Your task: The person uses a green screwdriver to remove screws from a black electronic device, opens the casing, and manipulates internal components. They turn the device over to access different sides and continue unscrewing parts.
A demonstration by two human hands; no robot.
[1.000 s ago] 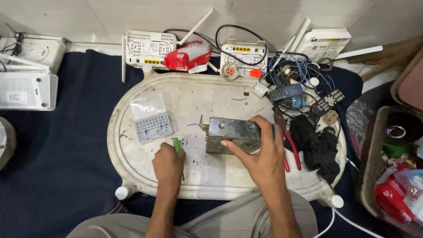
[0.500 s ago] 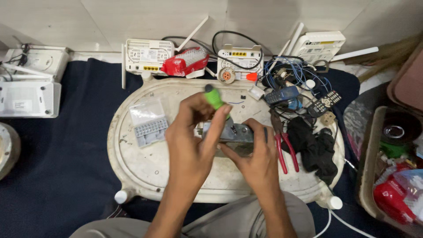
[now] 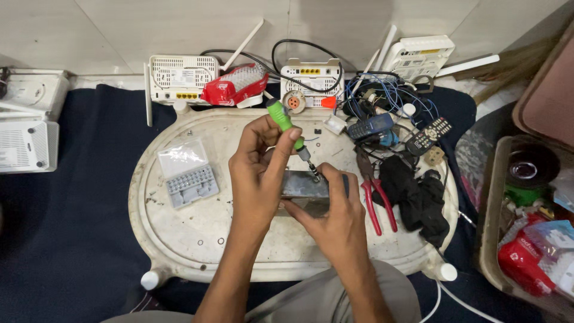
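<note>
The white oval tray [image 3: 179, 233] lies upside down on a dark blue cloth [image 3: 78, 239] and serves as the work surface. At its centre sits a grey metal box [image 3: 305, 186]. The right hand [image 3: 335, 218] grasps this box from the near side. The left hand [image 3: 257, 173] grips a green-handled screwdriver [image 3: 286, 127], its tip touching the box top. A small bit case [image 3: 190, 182] lies on the tray, left of the box. Red pliers [image 3: 375, 197] lie to the right.

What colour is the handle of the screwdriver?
Bright green, on the screwdriver in the left hand; head view.
</note>
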